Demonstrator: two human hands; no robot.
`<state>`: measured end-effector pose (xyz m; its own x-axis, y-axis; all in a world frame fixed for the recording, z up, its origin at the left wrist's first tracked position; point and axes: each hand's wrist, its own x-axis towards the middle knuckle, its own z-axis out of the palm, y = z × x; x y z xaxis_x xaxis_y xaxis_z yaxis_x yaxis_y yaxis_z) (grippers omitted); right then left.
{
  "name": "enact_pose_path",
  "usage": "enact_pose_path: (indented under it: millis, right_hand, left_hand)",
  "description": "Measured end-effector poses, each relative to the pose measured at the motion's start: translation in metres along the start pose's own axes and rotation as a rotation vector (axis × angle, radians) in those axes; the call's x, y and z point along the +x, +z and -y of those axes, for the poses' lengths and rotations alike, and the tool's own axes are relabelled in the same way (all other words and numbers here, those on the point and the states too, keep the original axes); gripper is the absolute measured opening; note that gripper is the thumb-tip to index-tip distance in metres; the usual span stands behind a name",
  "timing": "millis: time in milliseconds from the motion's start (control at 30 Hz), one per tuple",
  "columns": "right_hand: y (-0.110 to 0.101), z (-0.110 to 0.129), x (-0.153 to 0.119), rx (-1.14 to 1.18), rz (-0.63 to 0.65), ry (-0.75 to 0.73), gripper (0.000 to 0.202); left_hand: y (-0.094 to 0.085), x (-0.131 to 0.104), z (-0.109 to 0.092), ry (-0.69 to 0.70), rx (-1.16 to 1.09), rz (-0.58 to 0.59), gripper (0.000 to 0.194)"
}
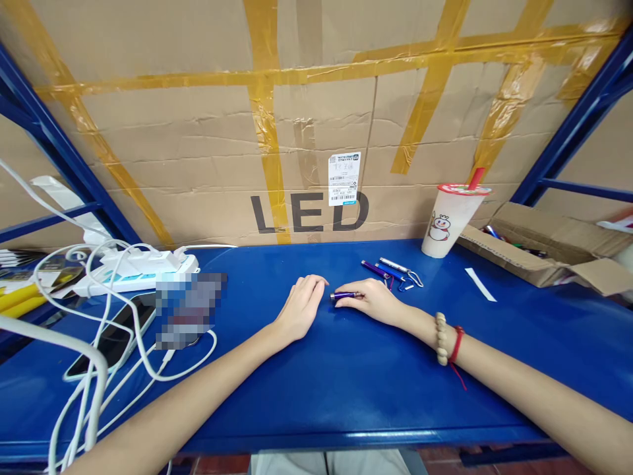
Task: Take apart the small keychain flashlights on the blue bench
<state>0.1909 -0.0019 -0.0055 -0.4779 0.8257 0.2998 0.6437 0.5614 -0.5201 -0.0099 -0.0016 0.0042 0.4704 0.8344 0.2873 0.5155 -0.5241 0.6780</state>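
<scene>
My right hand [372, 300] is closed on a small dark purple cylinder [341, 296], whose shiny end points left, low over the blue table [316, 389]. Just left of it rests my left hand [301, 307], its fingers together and curled; whether anything lies under them is hidden. Behind my right hand are a purple tube [374, 269], a blue tube [390, 271] and a silver tube [394, 265], lying close together with small clips and cords.
A drink cup [445, 224] stands at the back right, beside an open cardboard box [524, 260] and a white strip [480, 284]. On the left lie a power strip [133, 277], phones [116, 336] and tangled white cables. A large taped carton [212, 158] stands behind.
</scene>
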Motion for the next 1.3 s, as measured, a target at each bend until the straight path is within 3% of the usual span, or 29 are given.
enact_pose_path:
  millis: [433, 1300]
  right_hand:
    - [-0.0011, 0.004, -0.0004, -0.01, -0.024, -0.051, 0.03]
    - [0.0005, 0.0009, 0.0004, -0.02, -0.005, -0.025, 0.031]
  left_hand:
    - [0.0001, -0.0002, 0.0, 0.013, 0.011, -0.004, 0.035]
    - [0.0006, 0.0001, 0.0004, 0.002, 0.005, 0.001, 0.036]
